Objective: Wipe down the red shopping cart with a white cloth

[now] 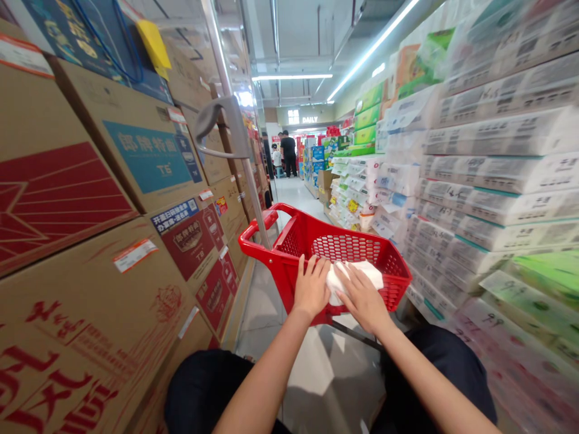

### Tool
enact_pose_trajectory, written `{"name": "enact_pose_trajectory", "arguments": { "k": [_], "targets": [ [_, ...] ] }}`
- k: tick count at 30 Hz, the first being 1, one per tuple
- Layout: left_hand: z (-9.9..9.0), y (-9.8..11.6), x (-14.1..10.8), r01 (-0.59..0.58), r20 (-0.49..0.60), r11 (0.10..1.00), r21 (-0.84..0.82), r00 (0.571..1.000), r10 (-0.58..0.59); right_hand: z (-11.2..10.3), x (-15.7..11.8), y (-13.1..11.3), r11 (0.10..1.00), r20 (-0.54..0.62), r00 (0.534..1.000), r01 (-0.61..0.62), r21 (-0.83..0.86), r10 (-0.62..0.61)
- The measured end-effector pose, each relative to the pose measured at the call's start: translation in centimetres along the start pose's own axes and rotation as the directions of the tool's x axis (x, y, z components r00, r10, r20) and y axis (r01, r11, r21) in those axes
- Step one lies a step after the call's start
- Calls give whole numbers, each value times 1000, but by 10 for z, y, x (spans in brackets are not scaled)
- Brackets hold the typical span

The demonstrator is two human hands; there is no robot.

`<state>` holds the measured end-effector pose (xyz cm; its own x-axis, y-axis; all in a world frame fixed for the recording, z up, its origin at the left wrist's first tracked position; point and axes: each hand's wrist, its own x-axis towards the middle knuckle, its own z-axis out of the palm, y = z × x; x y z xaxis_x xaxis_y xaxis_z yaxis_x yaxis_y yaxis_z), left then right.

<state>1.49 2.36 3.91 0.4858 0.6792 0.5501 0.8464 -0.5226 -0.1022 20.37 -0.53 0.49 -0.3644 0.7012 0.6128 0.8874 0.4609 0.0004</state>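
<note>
A red plastic shopping cart (289,271) with perforated basket walls stands in front of my knees, turned sideways. My left hand (312,286) lies on the near rim of its basket, fingers stretched out and flat, beside the cloth's left edge. My right hand (364,301) presses a white cloth or wad of tissue (371,274) against the same rim, its fingers laid over it. Which material the white piece is, I cannot tell. A grey metal pole with a grey plastic handle (217,123) rises at the cart's left end.
Stacked cardboard cartons (149,144) line the left side. Packs of tissue paper (493,181) are piled high close by on the right. A tiled aisle floor (289,188) runs ahead to people (288,154) in the distance. My dark-clothed knees flank the cart.
</note>
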Motion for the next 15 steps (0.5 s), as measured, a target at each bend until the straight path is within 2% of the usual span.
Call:
{"name": "enact_pose_trajectory", "arguments": {
  "k": [2, 4, 6, 8, 10, 12, 15],
  "targets": [
    [-1, -3, -1, -2, 1, 1000, -8, 1000, 2, -3, -7, 24, 999, 17, 999, -38, -8, 38],
    [-1, -4, -2, 0, 2, 1000, -19, 1000, 0, -5, -17, 59, 989, 15, 989, -144, -37, 144],
    [0, -4, -2, 2, 2, 1000, -25, 1000, -2, -7, -26, 90, 959, 0, 961, -274, -65, 275],
    [1, -1, -2, 3, 3, 1000, -22, 1000, -3, -7, -30, 104, 926, -14, 931, -365, -98, 365],
    [1, 2, -1, 4, 7, 1000, -13, 1000, -4, -4, -26, 96, 902, -42, 912, -410, -136, 408],
    [1, 5, 0, 6, 11, 1000, -5, 1000, -6, 0, -16, 70, 903, -85, 918, -396, -165, 387],
    [0, 7, 1, 12, 17, 1000, 20, 1000, -13, 4, 3, 22, 969, -94, 978, -198, -150, 185]
  ]
}}
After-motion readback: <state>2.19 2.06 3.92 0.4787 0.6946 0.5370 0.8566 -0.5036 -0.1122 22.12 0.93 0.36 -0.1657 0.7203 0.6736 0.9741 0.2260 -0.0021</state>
